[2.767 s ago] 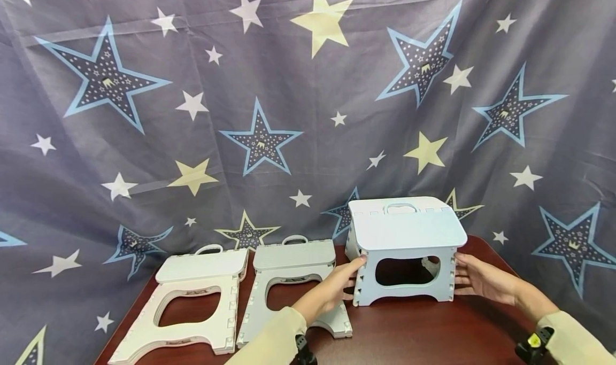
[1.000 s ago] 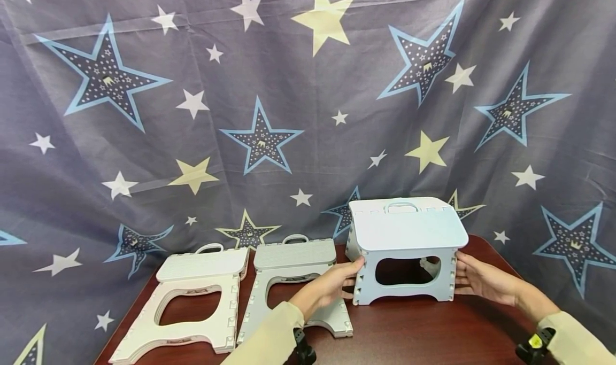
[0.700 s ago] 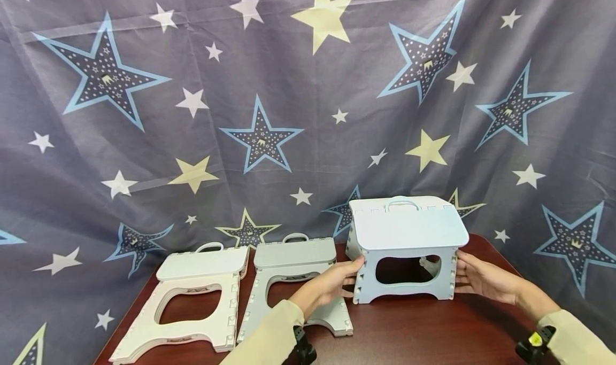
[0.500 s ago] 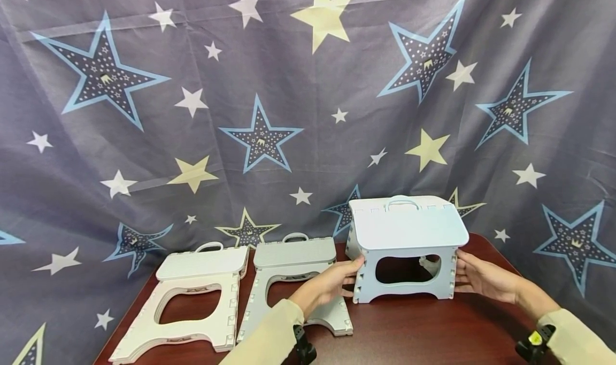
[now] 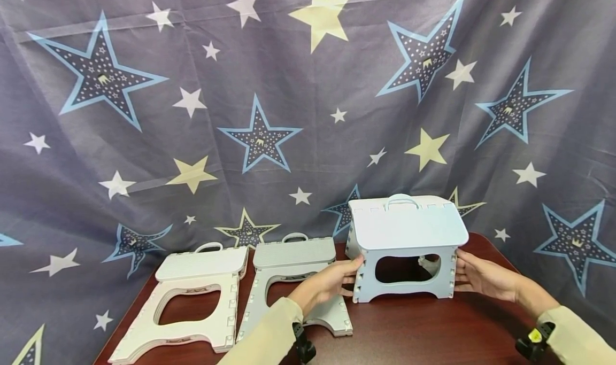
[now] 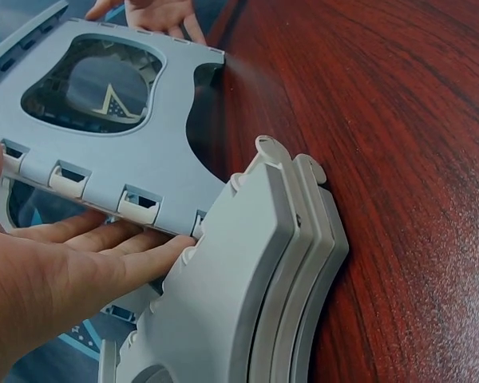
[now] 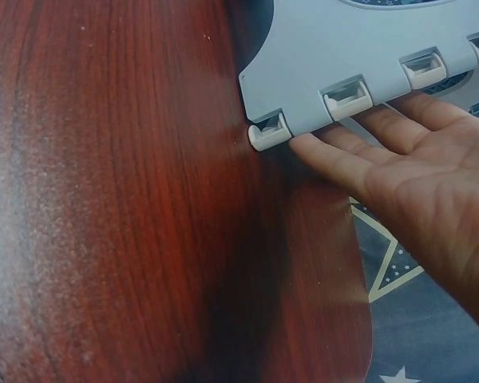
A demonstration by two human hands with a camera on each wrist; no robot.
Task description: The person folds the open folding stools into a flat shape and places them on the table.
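A pale blue folding step stool [image 5: 409, 228] stands unfolded at the right of the table in the head view, its carry handle [image 5: 401, 199] arching over the top. My left hand [image 5: 329, 285] touches its left side, thumb at the front edge and fingers extended along the hinged side. On the opposite side, my right hand [image 5: 488, 279] lays nearly straight fingers against the hinge tabs. In the left wrist view, the fingers [image 6: 120, 247] reach under the stool's edge. The right wrist view shows fingertips [image 7: 307, 148] at the lower hinge tabs.
Two folded step stools, one white [image 5: 187, 330] and one grey-green [image 5: 295, 253], lie flat to the left on the dark red table [image 5: 399, 333]. The grey-green one is close to my left hand. A star-patterned curtain [image 5: 308, 151] hangs behind the table.
The blue stool's handle has risen from lying low to standing above the top. Both hands keep their places at the stool's sides, and the view has shifted slightly.
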